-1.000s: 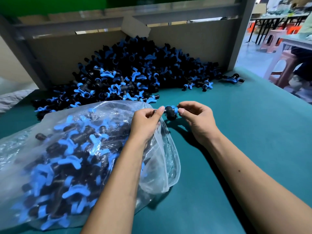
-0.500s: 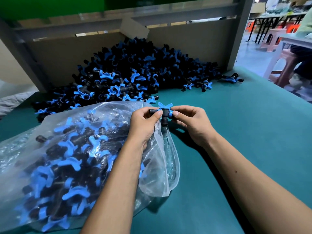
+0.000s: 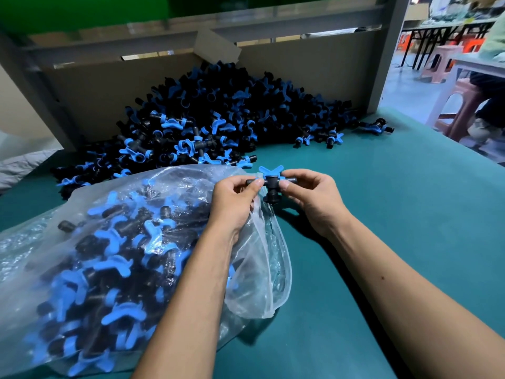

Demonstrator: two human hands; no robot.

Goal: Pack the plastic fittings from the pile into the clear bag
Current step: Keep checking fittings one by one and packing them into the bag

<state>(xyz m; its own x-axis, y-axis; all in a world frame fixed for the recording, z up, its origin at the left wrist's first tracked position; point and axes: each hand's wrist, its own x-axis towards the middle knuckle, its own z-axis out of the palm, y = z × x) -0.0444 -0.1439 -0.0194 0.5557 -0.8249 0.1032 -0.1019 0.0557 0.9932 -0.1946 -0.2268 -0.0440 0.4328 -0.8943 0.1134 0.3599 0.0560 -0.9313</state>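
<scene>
A black fitting with a blue winged handle (image 3: 271, 184) is held in the air between both hands, just above the mouth of the clear bag (image 3: 262, 263). My left hand (image 3: 235, 198) pinches its left stub and also holds the bag's rim. My right hand (image 3: 311, 195) pinches its right stub. The handle's wings point up and one black stub points down. The bag lies on its side at the left, filled with several black and blue fittings. The pile of fittings (image 3: 218, 116) is heaped at the back of the green table (image 3: 382, 214).
A cardboard wall (image 3: 90, 88) and grey metal frame (image 3: 388, 53) stand behind the pile. A few stray fittings (image 3: 375, 127) lie near the frame post. Pink stools and a seated person are off the table's right edge.
The fitting has been turned between my fingers: its blue handle, first facing sideways, now points up. Both hands stay at the bag's mouth.
</scene>
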